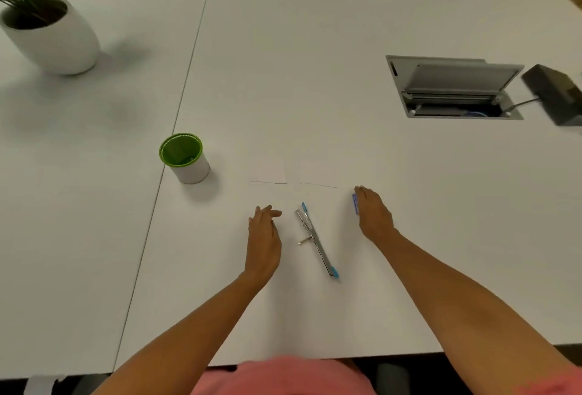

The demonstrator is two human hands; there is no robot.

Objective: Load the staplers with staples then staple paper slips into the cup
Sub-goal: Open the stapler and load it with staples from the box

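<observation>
Under the right hand: The right hand (pixel 374 215) lies palm down over a small blue object (pixel 356 203). Only the object's left edge shows, so it cannot be identified, and it is unclear whether the fingers grip it or merely rest on it.
Paper slips: Two white paper slips (pixel 268 171) lie side by side just beyond the hands. They nearly vanish against the white table (pixel 315 80), with only their near edges showing as thin lines.
Stapler: The stapler (pixel 315 242) lies swung open flat, a long silver strip with blue tips, between the hands and touching neither.
Left hand: The left hand (pixel 264 237) lies flat just left of the stapler, fingers straight, holding nothing.
Cup: The cup (pixel 185 160), white with a green rim and lining, stands upright left of the slips, beside the table seam (pixel 189 64).
Edges and room: The near table edge runs close to the person's body. The cable hatch (pixel 453 89), the black device (pixel 557 95) and the plant pot (pixel 50 32) all sit well apart from the hands.
</observation>
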